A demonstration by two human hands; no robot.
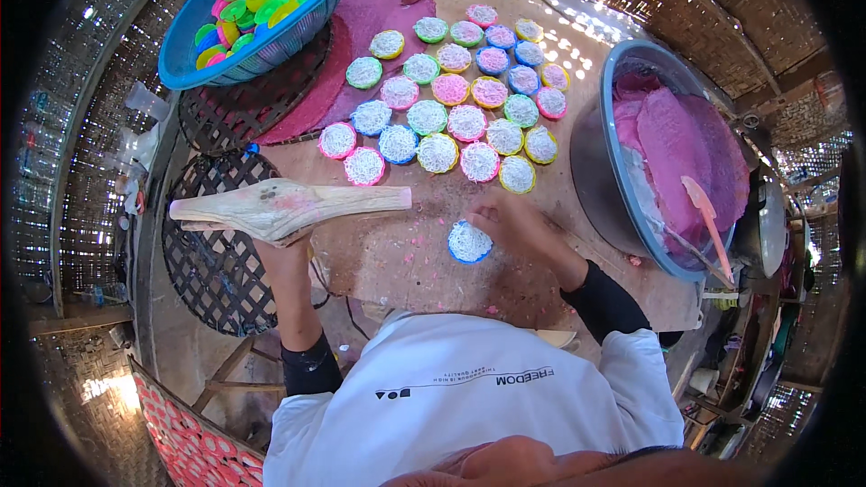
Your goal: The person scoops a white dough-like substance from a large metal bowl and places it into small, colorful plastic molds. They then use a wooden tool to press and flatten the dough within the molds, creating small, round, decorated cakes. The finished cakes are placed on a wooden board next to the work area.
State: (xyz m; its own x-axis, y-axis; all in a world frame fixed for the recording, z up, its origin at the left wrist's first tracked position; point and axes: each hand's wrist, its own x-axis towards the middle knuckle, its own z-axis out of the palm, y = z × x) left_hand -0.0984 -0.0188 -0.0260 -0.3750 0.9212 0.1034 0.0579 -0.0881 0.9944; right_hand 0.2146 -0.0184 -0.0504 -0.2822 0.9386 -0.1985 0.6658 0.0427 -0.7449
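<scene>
My left hand point(285, 257) holds up a pale wooden press point(293, 207) with a wide middle and two tapered handles. The press covers most of the fingers. At the board's near middle, my right hand point(511, 222) has its fingers drawn together at the rim of a small blue mould point(470, 243) topped with white shredded strands. Beyond it, many similar moulds point(437, 153) in pink, yellow, green and blue stand in loose rows. Most carry white strands, a few pinkish ones.
A blue basket point(171, 68) of bright plastic moulds stands back left, near dark woven trays point(203, 257). To the right sits a large grey basin point(591, 189) with pink dough, a cloth and a pink spatula point(704, 207). Pink crumbs dot the wooden board point(379, 266).
</scene>
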